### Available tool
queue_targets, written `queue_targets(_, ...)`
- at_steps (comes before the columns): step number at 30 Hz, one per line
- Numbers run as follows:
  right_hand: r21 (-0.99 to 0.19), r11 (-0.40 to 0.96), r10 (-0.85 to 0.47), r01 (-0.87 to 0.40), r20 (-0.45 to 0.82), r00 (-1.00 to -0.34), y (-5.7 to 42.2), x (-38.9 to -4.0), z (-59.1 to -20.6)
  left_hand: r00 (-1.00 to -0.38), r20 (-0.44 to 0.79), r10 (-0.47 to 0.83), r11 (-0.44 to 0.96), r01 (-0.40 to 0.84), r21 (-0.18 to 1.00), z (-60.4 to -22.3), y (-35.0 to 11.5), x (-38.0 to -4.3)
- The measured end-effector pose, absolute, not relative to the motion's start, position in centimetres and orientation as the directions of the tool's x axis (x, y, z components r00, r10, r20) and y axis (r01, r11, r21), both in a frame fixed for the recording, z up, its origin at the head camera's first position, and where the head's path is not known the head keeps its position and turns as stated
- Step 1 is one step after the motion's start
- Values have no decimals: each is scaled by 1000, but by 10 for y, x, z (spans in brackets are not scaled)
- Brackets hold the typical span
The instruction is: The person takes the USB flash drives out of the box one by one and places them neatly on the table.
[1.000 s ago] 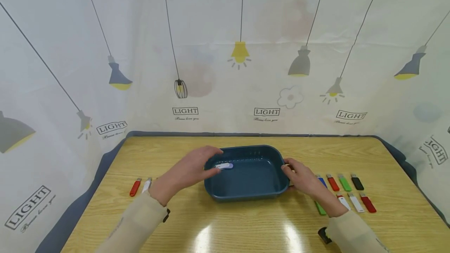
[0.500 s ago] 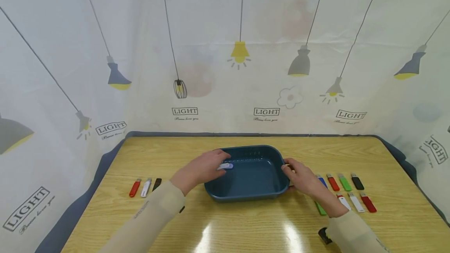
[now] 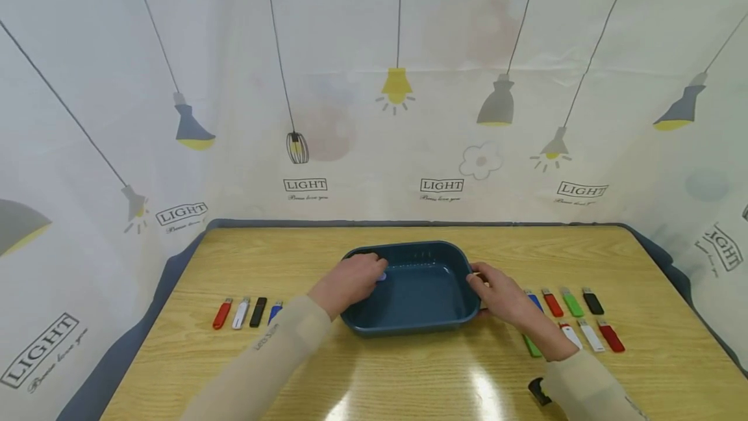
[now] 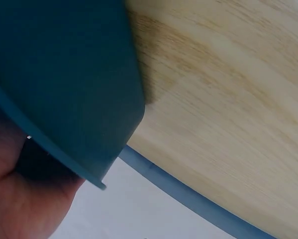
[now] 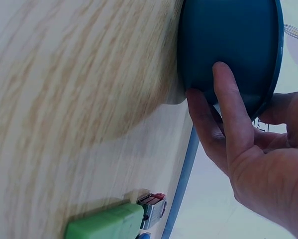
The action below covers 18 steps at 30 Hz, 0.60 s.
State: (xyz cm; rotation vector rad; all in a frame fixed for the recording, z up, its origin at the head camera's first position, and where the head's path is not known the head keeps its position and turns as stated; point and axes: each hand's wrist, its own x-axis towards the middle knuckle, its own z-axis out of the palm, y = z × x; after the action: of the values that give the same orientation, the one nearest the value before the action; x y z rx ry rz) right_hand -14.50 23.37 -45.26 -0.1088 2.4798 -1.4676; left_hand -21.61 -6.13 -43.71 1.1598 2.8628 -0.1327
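A dark blue-green rectangular tub [image 3: 429, 294] stands mid-table. My left hand [image 3: 352, 280] reaches over its left side, with the fingers bent down round a USB flash drive [image 3: 382, 277] on its floor. Only the purple end of the drive shows; the fingertips are hidden. In the left wrist view the tub wall [image 4: 74, 74] covers most of the left hand [image 4: 24, 204]. My right hand [image 3: 497, 292] grips the tub's right rim. Seen from the right wrist, two fingers of the right hand [image 5: 258, 159] lie along the outer wall, while the thumb goes over the rim.
Left of the tub lie a red [image 3: 222, 314], a white [image 3: 241, 313], a black [image 3: 258, 312] and a blue flash drive [image 3: 275, 310], the blue one partly behind the sleeve. Two rows of several flash drives [image 3: 573, 303] lie beyond the right forearm. A patterned curtain [image 3: 374, 148] hangs behind the table.
My left hand has moved right and down into the tub, and its thumb and fingers have come together over the flash drive. The right hand and the tub have stayed in place.
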Motion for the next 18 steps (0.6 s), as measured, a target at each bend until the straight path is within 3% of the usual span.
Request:
queue_targets(8,-872,485,-193,65,-179,-965,233,-144,-453,-761,-149,632,758,646,-90,-444,-52,-218)
queue_targets(18,-873,484,-196,63,-178,-964,234,-144,-453,-760,-104,641,758,649,-70,-447,-51,-218)
